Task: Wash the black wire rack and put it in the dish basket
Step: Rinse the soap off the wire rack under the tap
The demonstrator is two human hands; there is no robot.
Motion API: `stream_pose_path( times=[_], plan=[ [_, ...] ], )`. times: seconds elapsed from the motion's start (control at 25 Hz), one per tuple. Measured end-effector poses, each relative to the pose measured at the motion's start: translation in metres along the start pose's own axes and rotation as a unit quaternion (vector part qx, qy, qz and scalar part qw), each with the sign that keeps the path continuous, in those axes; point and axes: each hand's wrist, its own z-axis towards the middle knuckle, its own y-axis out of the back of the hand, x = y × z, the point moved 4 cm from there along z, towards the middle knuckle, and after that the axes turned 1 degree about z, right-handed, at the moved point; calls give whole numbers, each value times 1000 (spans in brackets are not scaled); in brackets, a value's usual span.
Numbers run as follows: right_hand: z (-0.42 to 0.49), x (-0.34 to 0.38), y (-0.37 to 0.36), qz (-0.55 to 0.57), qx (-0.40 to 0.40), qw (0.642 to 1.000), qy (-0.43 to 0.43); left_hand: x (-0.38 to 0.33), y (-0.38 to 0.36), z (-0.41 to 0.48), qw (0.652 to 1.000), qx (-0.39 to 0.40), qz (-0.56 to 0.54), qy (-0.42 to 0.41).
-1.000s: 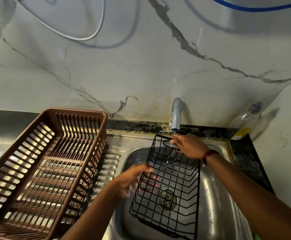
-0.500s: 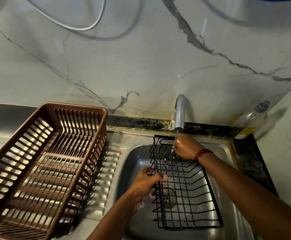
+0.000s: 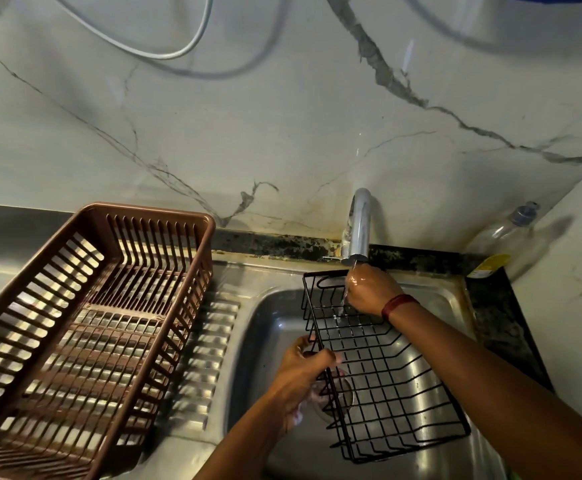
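Black wire rack (image 3: 383, 372) is what we hold over the steel sink (image 3: 275, 327), its open side turned up toward us and its far end lying under the tap (image 3: 359, 226). Our right hand (image 3: 372, 292) closes its fingers (image 3: 353, 299) around the rack's far rim, and a thin stream of water from the tap runs over the knuckles and down through the wires. A red band (image 3: 398, 304) circles that wrist. Our left hand (image 3: 303, 372) grips the rack's left rim with fingers wrapped around the wire, thumb lying across the top. Through the mesh we can make out the drain at the bottom of the sink, partly hidden by that hand.

To the left, the brown dish basket (image 3: 85, 327) sits on the ridged steel drainboard (image 3: 210, 341), with nothing in it, well apart from the rack. A clear bottle (image 3: 504, 237) with a yellow label leans in the far right corner of the desk against the marble wall (image 3: 248, 133). A white cable (image 3: 178, 53) loops across the wall above.
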Motion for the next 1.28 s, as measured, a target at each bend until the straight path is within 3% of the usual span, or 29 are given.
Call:
stream_pose_path(
  times=[0.12,0.24,0.4,0.48,0.52,0.6,0.68,0.72,0.88,0.92,1.0,1.08,1.16,1.28],
  plan=[
    [-2,30,2,86,9,991,99,4,-4,0,1000,12,0,7],
    [-1,32,-2,213,-3,976,50,4,0,-1,1000,18,-8,-3],
    [-13,13,4,-5,-82,994,-68,8,2,-2,1000,4,-30,0],
    [-15,19,7,-53,-79,994,-50,9,0,-2,1000,6,-17,-5],
    [-13,25,9,-43,-68,997,-11,8,-1,-2,1000,7,-10,-8],
    [-10,41,10,80,-23,994,75,7,-3,-3,1000,8,8,-11],
    [-7,48,9,213,16,974,75,7,-3,-3,1000,4,25,-7],
    [-6,43,5,224,19,973,45,7,-1,-2,1000,-2,25,-9],
    [-14,8,-1,48,-77,992,-89,10,7,-4,1000,-18,-2,-19],
    [-15,7,-1,39,-85,992,-83,10,6,-5,1000,-17,3,-18],
    [-15,20,-1,63,-72,995,11,12,3,-8,1000,-8,19,-14],
    [-15,35,-1,162,-31,984,68,11,2,-12,1000,-2,26,-13],
    [-12,26,-4,185,-59,980,42,10,6,-13,1000,-16,20,-17],
    [-14,8,-8,97,-108,989,-38,10,14,-11,999,-35,12,-20]
  ],
)
